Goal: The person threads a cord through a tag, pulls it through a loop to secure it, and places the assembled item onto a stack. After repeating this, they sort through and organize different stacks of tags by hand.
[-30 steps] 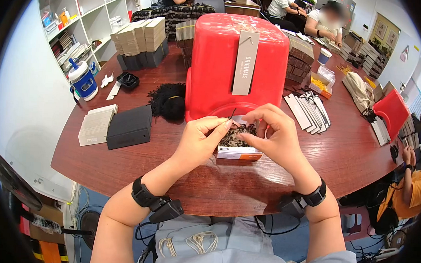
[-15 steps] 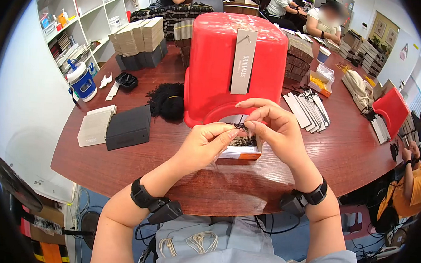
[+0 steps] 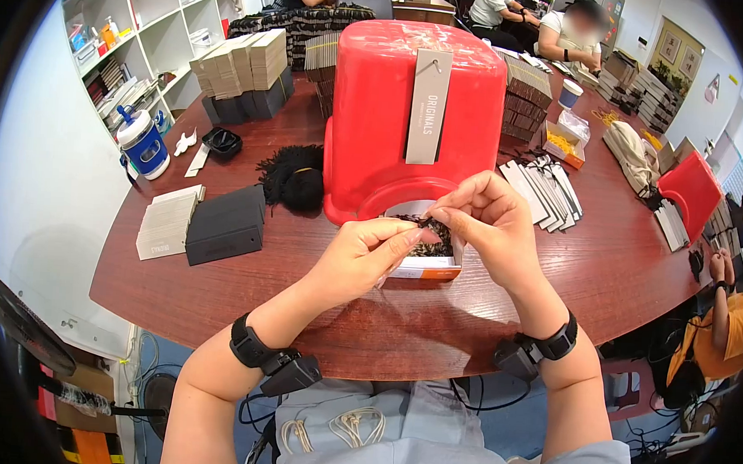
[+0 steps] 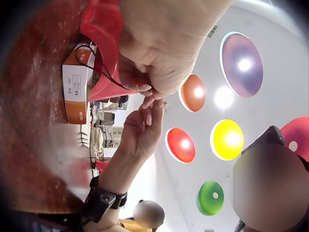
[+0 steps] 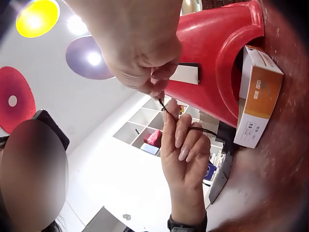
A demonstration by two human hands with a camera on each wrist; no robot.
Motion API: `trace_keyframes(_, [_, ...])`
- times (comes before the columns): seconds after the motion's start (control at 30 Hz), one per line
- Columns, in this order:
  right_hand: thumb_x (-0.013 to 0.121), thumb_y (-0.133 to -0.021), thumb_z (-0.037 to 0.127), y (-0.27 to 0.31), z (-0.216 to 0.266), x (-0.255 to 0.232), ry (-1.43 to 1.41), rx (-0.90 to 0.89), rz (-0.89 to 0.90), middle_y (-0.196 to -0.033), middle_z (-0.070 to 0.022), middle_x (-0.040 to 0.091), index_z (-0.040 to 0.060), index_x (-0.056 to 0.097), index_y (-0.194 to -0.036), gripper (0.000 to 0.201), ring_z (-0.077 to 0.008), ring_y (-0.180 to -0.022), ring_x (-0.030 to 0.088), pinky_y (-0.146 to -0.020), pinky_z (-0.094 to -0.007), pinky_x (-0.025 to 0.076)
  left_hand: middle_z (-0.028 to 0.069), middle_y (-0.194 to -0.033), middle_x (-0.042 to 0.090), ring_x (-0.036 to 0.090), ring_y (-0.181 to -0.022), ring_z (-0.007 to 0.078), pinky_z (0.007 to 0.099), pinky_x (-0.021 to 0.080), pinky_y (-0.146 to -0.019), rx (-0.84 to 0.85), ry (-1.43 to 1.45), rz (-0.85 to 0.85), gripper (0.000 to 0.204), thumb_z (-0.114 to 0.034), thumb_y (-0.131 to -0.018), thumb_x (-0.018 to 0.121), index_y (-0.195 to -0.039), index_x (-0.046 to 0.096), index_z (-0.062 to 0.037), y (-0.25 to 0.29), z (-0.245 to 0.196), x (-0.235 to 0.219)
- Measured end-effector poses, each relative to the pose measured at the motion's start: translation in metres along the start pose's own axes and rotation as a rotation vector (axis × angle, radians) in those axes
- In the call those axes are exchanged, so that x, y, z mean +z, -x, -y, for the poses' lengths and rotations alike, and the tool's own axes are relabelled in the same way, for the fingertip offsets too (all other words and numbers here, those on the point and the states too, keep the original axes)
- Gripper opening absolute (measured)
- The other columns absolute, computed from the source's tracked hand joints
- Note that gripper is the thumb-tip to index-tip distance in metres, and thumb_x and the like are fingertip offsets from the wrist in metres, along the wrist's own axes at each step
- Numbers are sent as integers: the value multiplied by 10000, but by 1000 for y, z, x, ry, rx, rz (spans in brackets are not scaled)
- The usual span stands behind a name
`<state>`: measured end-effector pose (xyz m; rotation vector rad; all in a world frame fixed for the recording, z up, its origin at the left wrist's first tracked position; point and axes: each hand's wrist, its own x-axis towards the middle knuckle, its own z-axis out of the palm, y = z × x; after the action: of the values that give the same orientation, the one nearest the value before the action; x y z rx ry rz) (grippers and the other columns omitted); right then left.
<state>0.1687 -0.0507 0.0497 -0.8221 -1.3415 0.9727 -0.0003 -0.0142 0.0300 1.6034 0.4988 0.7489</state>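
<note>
A thin black cord [image 5: 205,130] runs between the two hands, its slack loop trailing behind the left fingers. My left hand [image 3: 360,252] pinches it between thumb and forefinger. The right hand [image 3: 494,226] pinches the cord's end, its fingertips close to the left ones in the head view. Just beneath both hands is a small white and orange box [image 3: 424,274], filled with short dark and tan pieces. The box sits at the arched cut-out of an upturned red plastic tub [image 3: 370,106]. A grey tag marked ORIGINALS [image 3: 428,109] hangs on that tub.
Left on the table lie stacks of beige cards [image 3: 168,226] and black cards [image 3: 227,229], with a bundle of black cords [image 3: 298,186] beside them. Strung tags [image 3: 545,199] lie to the right. Another person's hand [image 3: 718,267] shows at the far right.
My right hand has moved left and in to the left hand, its spread fingers closing into a pinch on the cord. The left hand stays almost in place.
</note>
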Motion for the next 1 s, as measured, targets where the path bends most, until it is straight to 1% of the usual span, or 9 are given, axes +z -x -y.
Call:
trace_keyframes(0.2, [530, -776, -18, 2, 3, 8, -223, 87, -19, -787, -92, 558, 39, 371, -825, 175, -133, -707, 592, -519, -192, 477, -46, -526, 403, 366, -456, 15, 167, 298, -414, -111, -47, 13, 222, -137, -871, 409, -964, 565, -9, 0, 5, 4])
trace_keyframes(0.27, [498, -784, -36, 1, -9, 13, -200, -125, -63, -804, -99, 551, 30, 347, -826, 170, -171, -760, 601, -552, -211, 502, -31, -526, 419, 385, -457, 23, 179, 311, -420, -121, -60, 31, 201, -115, -857, 430, -967, 562, -12, -1, 12, 5])
trace_keyframes(0.33, [483, -783, -50, 0, -20, 5, 189, -316, -123, -790, -102, 552, 17, 353, -817, 150, -170, -753, 602, -538, -217, 504, 13, -527, 430, 417, -474, 45, 213, 336, -437, 462, -667, -76, 202, -51, -806, 484, -995, 543, -8, -4, 18, 5])
trace_keyframes(0.37, [485, -781, -51, 0, -21, 1, 420, -354, -113, -780, -101, 554, 11, 356, -811, 147, -160, -736, 602, -534, -215, 499, 13, -527, 430, 417, -474, 45, 213, 336, -437, 463, -666, -75, 202, -51, -806, 484, -995, 543, -8, -2, 16, 4])
trace_keyframes(0.4, [488, -778, -53, 0, -21, 0, 650, -388, -100, -769, -101, 555, 6, 359, -804, 144, -151, -720, 601, -530, -213, 494, 18, -537, 442, 424, -482, 53, 219, 339, -443, 389, -646, -138, 239, -42, -792, 500, -1028, 519, -8, 1, 7, 4])
trace_keyframes(0.47, [501, -772, -53, 3, -16, 4, 526, -244, -77, -758, -99, 559, 11, 367, -799, 151, -140, -699, 596, -515, -211, 486, 29, -556, 464, 438, -499, 68, 230, 345, -454, 237, -604, -267, 337, -23, -762, 531, -1093, 471, -7, 6, -7, 2])
trace_keyframes(0.53, [514, -765, -53, 4, -12, 8, 401, -99, -49, -747, -97, 563, 15, 374, -794, 159, -129, -679, 592, -500, -208, 478, -9, -573, 481, 408, -442, 50, 203, 320, -407, 263, -409, -229, 340, -42, -776, 527, -1101, 440, 8, 1, -4, -4])
trace_keyframes(0.63, [537, -750, -57, 4, -9, 12, -89, -26, 17, -749, -106, 575, 34, 374, -787, 190, -108, -631, 574, -464, -204, 459, -37, -614, 506, 349, -422, -3, 142, 265, -374, -191, 289, 32, 234, -93, -807, 515, -1015, 477, 8, 2, -14, -8])
trace_keyframes(1.0, [574, -742, -17, 2, -7, 12, -393, 211, 103, -759, -146, 587, 70, 348, -779, 245, -124, -565, 560, -390, -209, 459, -41, -574, 484, 315, -378, 1, 153, 241, -344, -292, 553, 158, 109, -125, -785, 568, -834, 586, -29, 1, 2, -14])
